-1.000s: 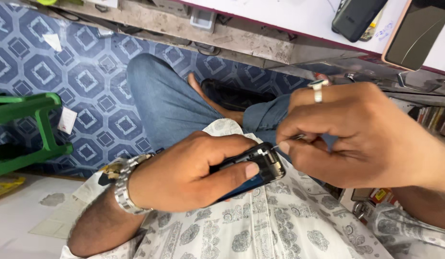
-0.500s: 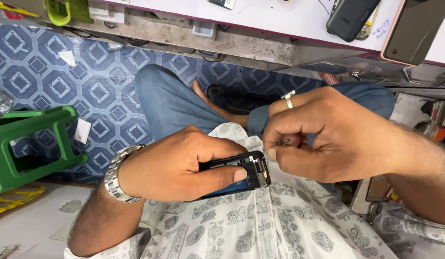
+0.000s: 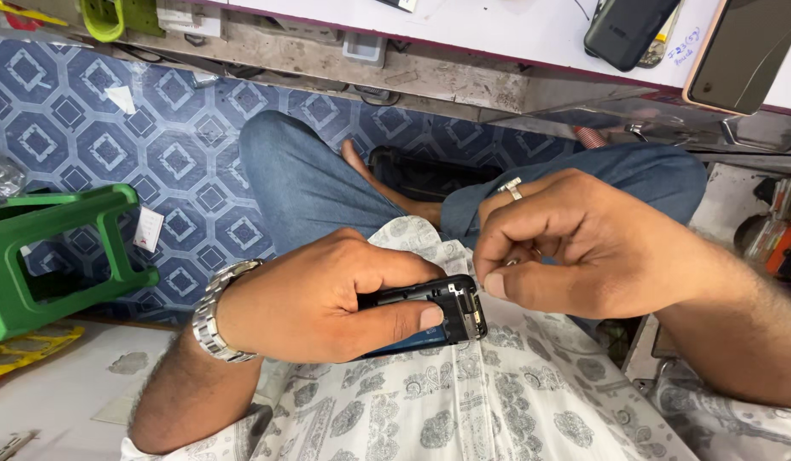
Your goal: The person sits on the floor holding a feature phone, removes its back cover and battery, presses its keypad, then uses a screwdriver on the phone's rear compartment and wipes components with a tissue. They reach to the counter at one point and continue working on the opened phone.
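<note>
My left hand [image 3: 327,299], with a metal watch on its wrist, grips a small black phone [image 3: 451,312] with its back cover off and its inner parts showing. The phone lies sideways over my lap, thumb along its lower edge. My right hand [image 3: 583,248], a ring on one finger, is curled just right of the phone's open end, fingertips pinched together and touching that end. Whether something tiny sits in the pinch is hidden by the fingers.
A green plastic stool [image 3: 46,248] stands at the left on blue patterned flooring [image 3: 114,145]. A white worktop [image 3: 498,34] runs along the top with a dark phone [image 3: 630,30] and a pink-edged phone [image 3: 741,55]. My jeans-clad knees [image 3: 310,188] sit below it.
My right hand has drawn its fingertips back slightly and curled tighter at the phone's end. The left hand keeps its grip, and the view has shifted a little.
</note>
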